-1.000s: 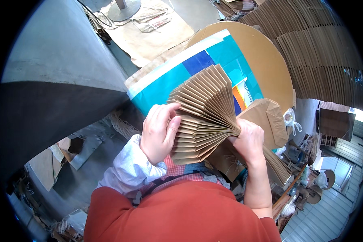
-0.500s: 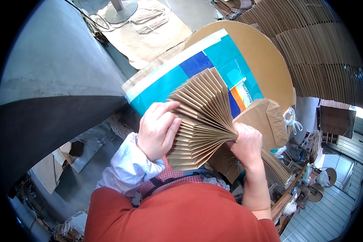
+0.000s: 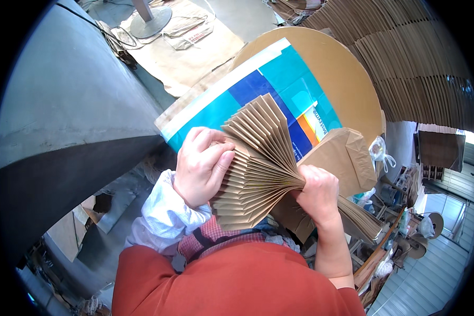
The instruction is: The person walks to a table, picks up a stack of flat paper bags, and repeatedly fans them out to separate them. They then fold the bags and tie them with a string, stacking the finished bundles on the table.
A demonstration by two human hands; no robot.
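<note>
A bundle of brown paper bags spreads like a fan in front of my body, its folded ends splayed toward the left. My right hand is closed round the narrow, gathered end of the bundle. At the splayed left side, my left hand has its fingers curled, with thumb and fingertips pinching at the edge of a bag. Just beneath and beyond the fan lies a teal, blue and white printed sheet. Another brown paper bag rests to the right, behind my right hand.
A round brown board carries the printed sheet. Tall stacks of folded brown paper rise at the far right. A large grey sloping surface stands on the left. More bags lie by my right forearm, and a brown sheet lies beyond.
The fanned bundle and both hands have shifted slightly left in view. The fan's upper part has dropped a little, and my left fingertips have curled in against the bag edges.
</note>
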